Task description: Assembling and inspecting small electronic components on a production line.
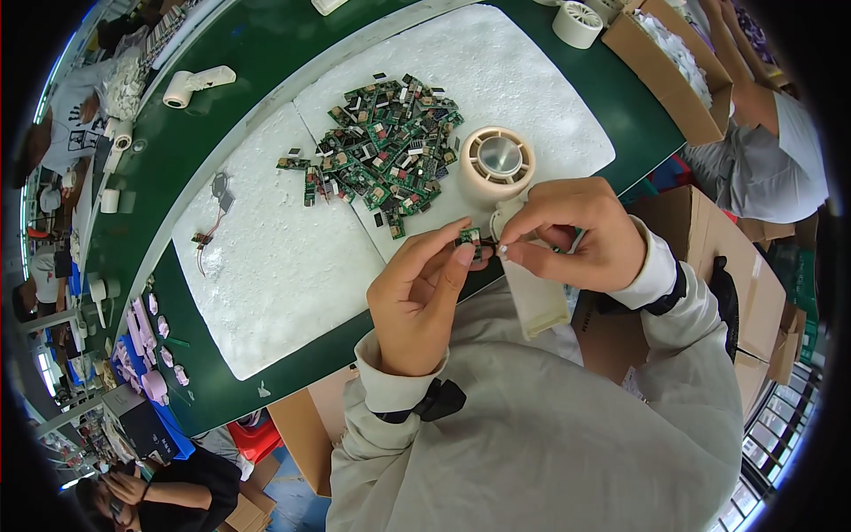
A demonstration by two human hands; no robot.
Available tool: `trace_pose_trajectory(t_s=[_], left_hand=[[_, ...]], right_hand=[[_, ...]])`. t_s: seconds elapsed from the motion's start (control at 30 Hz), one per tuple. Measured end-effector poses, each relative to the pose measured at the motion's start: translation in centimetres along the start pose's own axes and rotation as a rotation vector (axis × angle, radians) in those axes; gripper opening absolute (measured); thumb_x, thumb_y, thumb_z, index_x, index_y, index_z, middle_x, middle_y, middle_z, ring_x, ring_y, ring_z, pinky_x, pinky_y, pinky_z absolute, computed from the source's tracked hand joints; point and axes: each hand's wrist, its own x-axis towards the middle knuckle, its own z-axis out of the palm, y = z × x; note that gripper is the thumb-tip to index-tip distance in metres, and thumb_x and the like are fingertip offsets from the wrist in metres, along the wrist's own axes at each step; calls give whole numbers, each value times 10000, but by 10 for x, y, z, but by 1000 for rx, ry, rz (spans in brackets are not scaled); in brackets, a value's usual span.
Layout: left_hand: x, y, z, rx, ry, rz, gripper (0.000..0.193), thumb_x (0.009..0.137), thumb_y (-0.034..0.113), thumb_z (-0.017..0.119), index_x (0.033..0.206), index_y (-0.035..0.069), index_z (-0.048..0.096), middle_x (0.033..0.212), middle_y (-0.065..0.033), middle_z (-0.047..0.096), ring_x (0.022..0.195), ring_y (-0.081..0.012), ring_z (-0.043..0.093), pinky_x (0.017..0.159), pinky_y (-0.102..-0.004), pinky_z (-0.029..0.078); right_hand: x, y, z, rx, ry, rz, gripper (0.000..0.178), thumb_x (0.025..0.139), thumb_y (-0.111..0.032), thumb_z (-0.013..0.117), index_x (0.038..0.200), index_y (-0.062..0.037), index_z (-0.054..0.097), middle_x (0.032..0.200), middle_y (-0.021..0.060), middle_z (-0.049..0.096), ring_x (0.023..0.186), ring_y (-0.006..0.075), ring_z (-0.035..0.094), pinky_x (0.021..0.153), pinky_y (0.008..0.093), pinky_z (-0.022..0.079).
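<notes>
My left hand (417, 293) pinches a small green circuit board (470, 237) between thumb and fingers, just past the near edge of the white foam sheet. Close beside it, my right hand (576, 235) is closed at the fingertips on a tiny white piece (503, 249), too small to name for sure. Dark wire seems to run between the two hands. A cream handheld fan (474, 184) lies by my right hand, its round grille and silver hub facing up. Its handle (534, 301) stretches toward me under that hand, which hides the middle of the fan.
A heap of green circuit boards (381, 146) covers part of the foam sheet (275, 310). Wired parts (204, 239) lie to the left. More fan pieces (197, 84) rest on the green table (217, 115). A carton (665, 75) stands far right; people sit nearby.
</notes>
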Motion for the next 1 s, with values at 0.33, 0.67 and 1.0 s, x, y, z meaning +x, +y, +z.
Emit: trace_pose_trajectory(t_s=[0.33,0.67,1.0], left_hand=[[-2,-3,8,141,51,129,280,988,-46,603,1265,-44,647,1152,-147,659,993,-195,706,883,-301,587],[-4,-5,10,410,114,280,262,936,-59,659,1189,-14,712,1059,-158,707,912,-203,711,803,-296,570],[-13,-5,11,721,85,469,341,920,-89,660,1252,-15,680,1122,-164,674,945,-237,708,804,-300,576]], right_hand=[[-2,3,20,-276,280,-216,201,719,6,792,908,-58,765,789,40,572,637,158,563,550,287,449],[1,7,21,-511,293,-368,240,679,-5,814,889,-63,711,849,40,577,684,212,597,553,327,494],[-1,8,22,-505,289,-410,230,663,-10,819,858,-62,709,801,33,572,646,210,560,526,301,439]])
